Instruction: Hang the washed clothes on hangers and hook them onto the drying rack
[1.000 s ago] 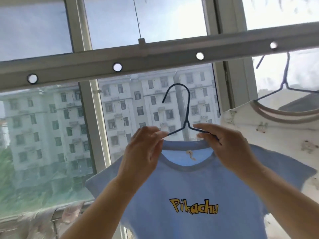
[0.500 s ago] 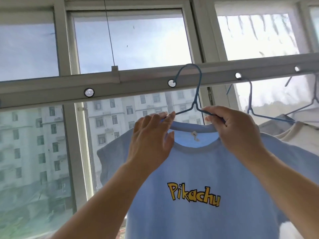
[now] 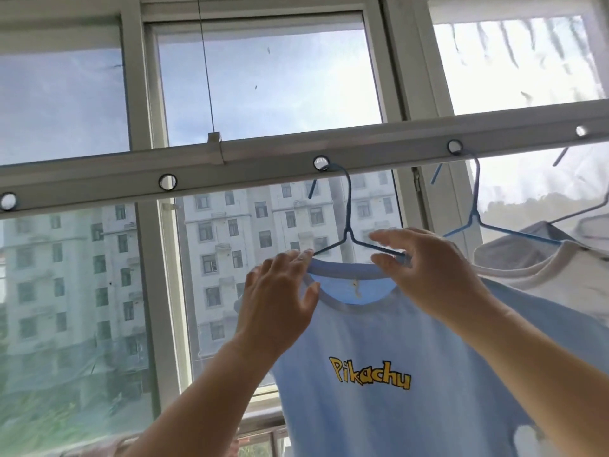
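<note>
A light blue T-shirt with yellow "Pikachu" lettering hangs on a blue wire hanger. The hanger's hook sits in a round hole of the grey drying rack bar. My left hand has its fingers stretched out, the tips touching the left side of the collar. My right hand is at the hanger's right arm, thumb under the wire and fingers spread above it, not closed round it.
To the right, a second blue hanger in another hole carries a white shirt with a grey collar. Free holes lie to the left on the bar. A thin cable holds the bar up. Window frames stand behind.
The hanger rose from below the bar and its hook went into a hole. Both hands, which gripped the hanger and collar, have loosened their fingers.
</note>
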Available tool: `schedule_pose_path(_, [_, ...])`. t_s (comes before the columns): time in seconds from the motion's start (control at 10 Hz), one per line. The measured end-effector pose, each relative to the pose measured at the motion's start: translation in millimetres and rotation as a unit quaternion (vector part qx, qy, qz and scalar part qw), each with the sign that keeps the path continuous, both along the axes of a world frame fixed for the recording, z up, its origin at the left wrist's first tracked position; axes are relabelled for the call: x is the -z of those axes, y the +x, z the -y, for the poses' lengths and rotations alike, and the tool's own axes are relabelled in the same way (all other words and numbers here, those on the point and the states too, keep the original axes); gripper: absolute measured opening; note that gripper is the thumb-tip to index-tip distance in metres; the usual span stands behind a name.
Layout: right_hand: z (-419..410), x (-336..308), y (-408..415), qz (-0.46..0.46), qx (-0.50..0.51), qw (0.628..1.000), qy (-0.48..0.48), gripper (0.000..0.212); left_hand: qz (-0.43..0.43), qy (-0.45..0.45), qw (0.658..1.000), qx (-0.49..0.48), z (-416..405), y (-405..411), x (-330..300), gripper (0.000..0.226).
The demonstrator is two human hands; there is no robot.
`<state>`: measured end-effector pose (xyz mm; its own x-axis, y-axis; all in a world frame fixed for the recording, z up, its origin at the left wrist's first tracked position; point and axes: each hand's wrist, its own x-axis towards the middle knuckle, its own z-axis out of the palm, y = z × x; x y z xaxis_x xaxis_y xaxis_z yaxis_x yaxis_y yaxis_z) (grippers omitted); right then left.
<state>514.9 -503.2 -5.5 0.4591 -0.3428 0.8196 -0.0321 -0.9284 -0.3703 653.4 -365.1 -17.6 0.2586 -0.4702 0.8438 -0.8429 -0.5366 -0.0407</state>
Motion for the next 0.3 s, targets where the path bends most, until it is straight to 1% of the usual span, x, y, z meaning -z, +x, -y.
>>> schedule_pose_path(0.1, [-1,3,-4,0.011,-0.007,1.000,-0.020,0.035,-0.001,-0.024,1.000,0.019,-6,1,3,0.050])
schedule_pose_path(0.2, [-2,8,-15,0.039,-0.013,0.999,-0.032,0.034,0.013,-0.076,0.994,0.073,-14,-4,7,0.052])
schedule_pose_path(0.3, [-3,12,-33,0.126,-0.042,0.991,-0.005,0.026,-0.001,-0.170,0.971,0.167,-29,-21,8,0.053])
